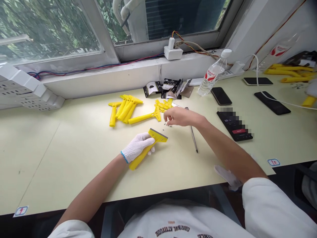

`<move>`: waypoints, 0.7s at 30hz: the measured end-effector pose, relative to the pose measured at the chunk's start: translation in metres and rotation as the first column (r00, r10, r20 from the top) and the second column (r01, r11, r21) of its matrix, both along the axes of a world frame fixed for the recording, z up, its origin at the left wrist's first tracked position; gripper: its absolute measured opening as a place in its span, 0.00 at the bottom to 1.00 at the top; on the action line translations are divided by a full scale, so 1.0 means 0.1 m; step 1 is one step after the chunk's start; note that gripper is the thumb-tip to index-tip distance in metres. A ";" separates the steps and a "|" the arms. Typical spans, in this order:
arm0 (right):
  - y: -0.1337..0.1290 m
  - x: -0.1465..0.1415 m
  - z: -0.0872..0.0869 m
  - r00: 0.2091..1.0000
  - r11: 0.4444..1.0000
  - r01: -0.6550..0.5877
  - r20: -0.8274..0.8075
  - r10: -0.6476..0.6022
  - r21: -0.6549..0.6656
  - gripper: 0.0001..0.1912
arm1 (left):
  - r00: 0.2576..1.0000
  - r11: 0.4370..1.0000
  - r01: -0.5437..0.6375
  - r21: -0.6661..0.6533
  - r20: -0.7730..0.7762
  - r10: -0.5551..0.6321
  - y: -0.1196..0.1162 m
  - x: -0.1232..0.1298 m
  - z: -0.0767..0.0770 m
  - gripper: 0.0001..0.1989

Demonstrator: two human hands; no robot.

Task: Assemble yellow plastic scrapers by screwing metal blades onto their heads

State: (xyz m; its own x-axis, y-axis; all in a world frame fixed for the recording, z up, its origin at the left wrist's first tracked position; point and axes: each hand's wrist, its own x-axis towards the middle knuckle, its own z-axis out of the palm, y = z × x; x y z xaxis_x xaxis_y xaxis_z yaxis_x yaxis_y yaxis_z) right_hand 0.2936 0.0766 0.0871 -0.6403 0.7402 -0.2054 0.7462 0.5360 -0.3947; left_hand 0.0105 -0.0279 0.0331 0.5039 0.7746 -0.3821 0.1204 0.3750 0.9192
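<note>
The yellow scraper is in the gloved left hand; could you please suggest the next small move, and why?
Probably pinch one of the loose metal pieces with the bare right hand: it is close to them, while the gloved left hand holds the yellow scraper.

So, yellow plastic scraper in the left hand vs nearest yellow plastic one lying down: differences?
The held scraper has a grey strip along its head's edge; the lying scraper shows none. The white-gloved left hand grips the held one; the lying one rests on the pale table. Both have flared heads.
</note>
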 end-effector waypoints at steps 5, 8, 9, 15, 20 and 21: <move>-0.16 -0.31 -0.13 0.988 0.995 -0.096 0.122 0.091 0.039 0.01 | 0.999 1.000 0.011 0.009 0.042 -0.012 -0.01 0.02 0.01 0.23; -0.18 -0.34 -0.22 0.984 0.992 -0.103 0.156 0.092 0.067 0.02 | 0.998 1.000 0.018 0.003 0.060 -0.019 -0.02 0.03 0.04 0.21; -0.18 -0.34 -0.24 0.982 0.991 -0.107 0.162 0.094 0.076 0.02 | 0.998 1.000 0.027 0.006 0.060 -0.027 -0.02 0.02 0.04 0.20; -0.19 -0.38 -0.30 0.968 0.985 -0.145 0.220 0.122 0.090 0.07 | 0.990 0.999 0.028 0.018 0.140 -0.030 -0.02 -0.01 0.02 0.15; -0.24 -0.42 -0.38 0.952 0.988 -0.137 0.287 0.111 0.074 0.10 | 0.973 0.997 -0.052 0.058 0.227 0.038 -0.02 0.04 -0.06 0.11; -0.24 -0.42 -0.38 0.953 0.990 -0.125 0.286 0.102 0.064 0.11 | 0.974 0.995 -0.058 0.085 0.223 0.037 -0.02 0.06 -0.06 0.10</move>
State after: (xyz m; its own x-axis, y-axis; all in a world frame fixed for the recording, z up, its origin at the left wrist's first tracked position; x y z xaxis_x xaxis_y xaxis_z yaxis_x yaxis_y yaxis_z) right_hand 0.2519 0.0525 0.0493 -0.6456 0.6874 -0.3326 0.7533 0.6448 -0.1296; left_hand 0.0167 -0.0301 0.0267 0.5297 0.8260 -0.1929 -0.1050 0.2895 0.9514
